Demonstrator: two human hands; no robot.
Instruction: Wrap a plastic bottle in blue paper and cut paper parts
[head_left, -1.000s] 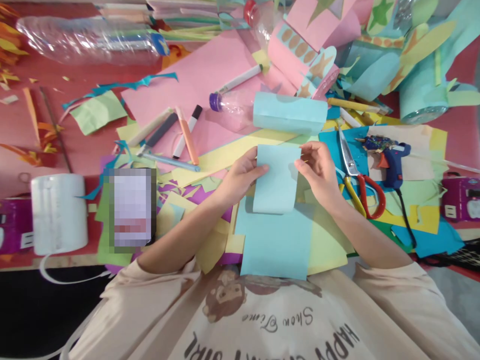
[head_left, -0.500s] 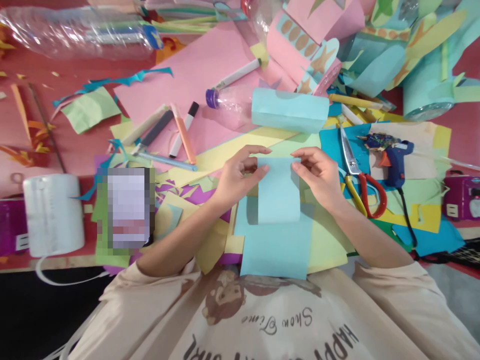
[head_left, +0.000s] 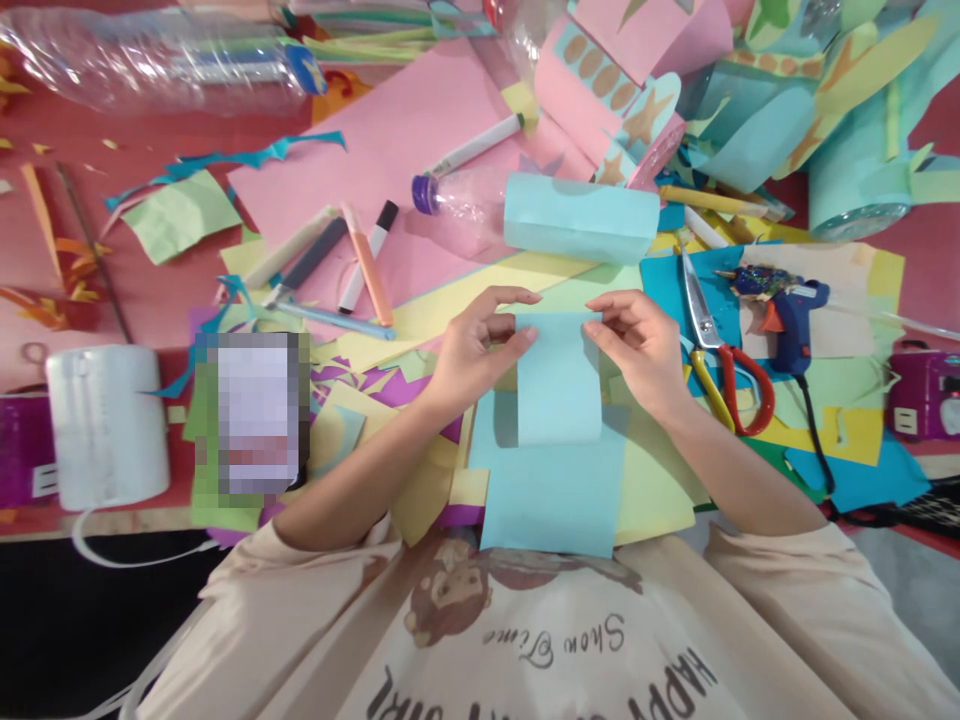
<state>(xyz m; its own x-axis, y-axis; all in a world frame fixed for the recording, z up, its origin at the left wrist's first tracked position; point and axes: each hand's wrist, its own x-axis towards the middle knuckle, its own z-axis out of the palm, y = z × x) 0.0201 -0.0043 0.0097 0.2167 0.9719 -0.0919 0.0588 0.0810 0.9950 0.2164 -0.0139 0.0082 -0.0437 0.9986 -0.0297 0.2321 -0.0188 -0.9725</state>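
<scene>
Left hand (head_left: 480,350): grip pinching the far left corner of the light-blue paper strip (head_left: 559,390), index finger extended.
Right hand (head_left: 641,350): grip pinching the strip's far right corner.
Light-blue paper strip: above a light-blue sheet (head_left: 551,505), by the middle of the worktop's (head_left: 169,138) near edge.
Plastic bottle (head_left: 469,210): lying beyond both hands, blue paper around it.
Scissors (head_left: 724,365): between right hand and hot glue gun (head_left: 789,325).

craft table (head_left: 169,128) | scissors (head_left: 703,328) | glue gun (head_left: 792,328) | coloured paper (head_left: 559,390) | wider room unclear

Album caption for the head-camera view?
Left fingers and right fingers hold a pale-blue paper, scissors to the right.
</scene>
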